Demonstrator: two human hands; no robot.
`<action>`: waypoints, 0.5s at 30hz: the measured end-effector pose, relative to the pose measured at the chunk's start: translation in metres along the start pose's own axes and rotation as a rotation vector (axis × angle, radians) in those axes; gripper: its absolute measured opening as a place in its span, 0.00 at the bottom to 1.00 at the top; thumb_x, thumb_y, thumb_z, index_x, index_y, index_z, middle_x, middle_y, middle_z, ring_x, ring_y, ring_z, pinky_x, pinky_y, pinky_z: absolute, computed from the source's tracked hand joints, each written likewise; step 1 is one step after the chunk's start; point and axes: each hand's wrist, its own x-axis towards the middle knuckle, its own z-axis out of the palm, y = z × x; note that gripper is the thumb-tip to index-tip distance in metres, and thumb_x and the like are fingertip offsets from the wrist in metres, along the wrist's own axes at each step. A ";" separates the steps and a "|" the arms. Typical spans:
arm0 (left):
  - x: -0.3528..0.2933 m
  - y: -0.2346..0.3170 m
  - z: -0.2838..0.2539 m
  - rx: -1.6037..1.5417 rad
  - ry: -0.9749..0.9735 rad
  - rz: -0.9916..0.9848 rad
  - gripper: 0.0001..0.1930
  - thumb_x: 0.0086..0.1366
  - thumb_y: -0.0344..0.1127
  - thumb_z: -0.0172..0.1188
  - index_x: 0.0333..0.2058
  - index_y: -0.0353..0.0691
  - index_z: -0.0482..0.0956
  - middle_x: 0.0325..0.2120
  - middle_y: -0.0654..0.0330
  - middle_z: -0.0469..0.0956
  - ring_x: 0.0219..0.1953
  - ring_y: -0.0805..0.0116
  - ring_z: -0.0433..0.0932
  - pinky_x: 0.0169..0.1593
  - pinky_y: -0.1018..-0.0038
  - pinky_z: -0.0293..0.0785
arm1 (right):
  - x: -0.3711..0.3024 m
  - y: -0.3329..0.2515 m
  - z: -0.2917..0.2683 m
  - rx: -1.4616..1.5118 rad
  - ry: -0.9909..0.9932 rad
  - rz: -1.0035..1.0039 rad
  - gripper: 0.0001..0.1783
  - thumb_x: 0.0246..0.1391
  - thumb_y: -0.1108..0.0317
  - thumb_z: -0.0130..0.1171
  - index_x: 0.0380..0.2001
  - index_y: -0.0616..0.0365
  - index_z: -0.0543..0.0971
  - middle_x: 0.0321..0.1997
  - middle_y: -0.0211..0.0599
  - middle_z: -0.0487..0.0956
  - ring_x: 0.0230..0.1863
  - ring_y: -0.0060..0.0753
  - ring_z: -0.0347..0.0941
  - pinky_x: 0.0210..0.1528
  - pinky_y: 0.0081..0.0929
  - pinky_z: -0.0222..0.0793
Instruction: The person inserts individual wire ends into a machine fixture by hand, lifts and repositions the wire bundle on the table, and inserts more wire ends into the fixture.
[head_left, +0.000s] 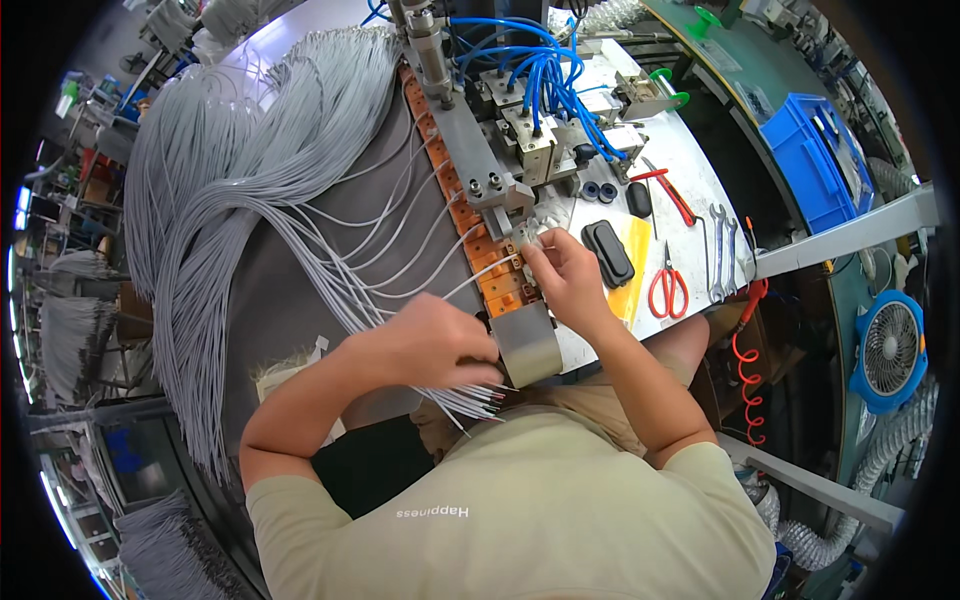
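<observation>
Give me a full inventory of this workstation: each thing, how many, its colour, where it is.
Loose cables: many, grey, left side
Fixture strip: one, orange, centre
Press machine: one, grey metal, over the strip
Air tubes: several, blue, top centre
Worktop: one, white, right of the strip
Oblong case: one, black, on worktop
Sheet: one, yellow, beside case
Scissors: one, red handles, right of sheet
Cutter knife: one, red, above scissors
Wrenches: two, silver, worktop's right edge
Coiled hose: one, red, lower right
Bin: one, blue, upper right
Fan: one, blue rim, far right
Left hand: one, bare, above cable ends
Right hand: one, bare, at strip's near part
</observation>
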 end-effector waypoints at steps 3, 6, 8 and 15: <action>-0.001 0.001 0.001 -0.120 -0.218 0.072 0.08 0.54 0.31 0.69 0.34 0.43 0.83 0.23 0.60 0.77 0.26 0.56 0.76 0.31 0.67 0.73 | 0.005 0.002 -0.002 0.071 -0.044 0.017 0.10 0.62 0.66 0.60 0.30 0.60 0.75 0.22 0.21 0.73 0.23 0.09 0.63 0.25 0.15 0.58; -0.001 0.001 0.001 -0.175 -0.288 0.110 0.09 0.53 0.32 0.70 0.34 0.44 0.83 0.24 0.62 0.78 0.26 0.58 0.76 0.31 0.66 0.73 | 0.018 0.005 -0.006 0.253 -0.156 0.187 0.09 0.63 0.65 0.58 0.32 0.59 0.75 0.22 0.21 0.73 0.22 0.10 0.62 0.24 0.15 0.58; 0.003 -0.004 0.001 -0.343 -0.119 0.101 0.08 0.55 0.31 0.70 0.35 0.43 0.83 0.25 0.62 0.79 0.26 0.62 0.76 0.31 0.70 0.73 | 0.013 0.010 -0.005 0.276 -0.148 0.202 0.09 0.64 0.65 0.58 0.33 0.58 0.74 0.22 0.21 0.73 0.22 0.10 0.62 0.24 0.15 0.57; 0.005 -0.014 -0.001 -0.609 0.059 -0.323 0.07 0.63 0.30 0.65 0.40 0.39 0.81 0.26 0.63 0.80 0.28 0.77 0.77 0.33 0.79 0.73 | 0.006 0.022 0.002 0.136 -0.062 0.085 0.09 0.65 0.64 0.55 0.36 0.59 0.72 0.21 0.21 0.70 0.21 0.10 0.62 0.22 0.16 0.55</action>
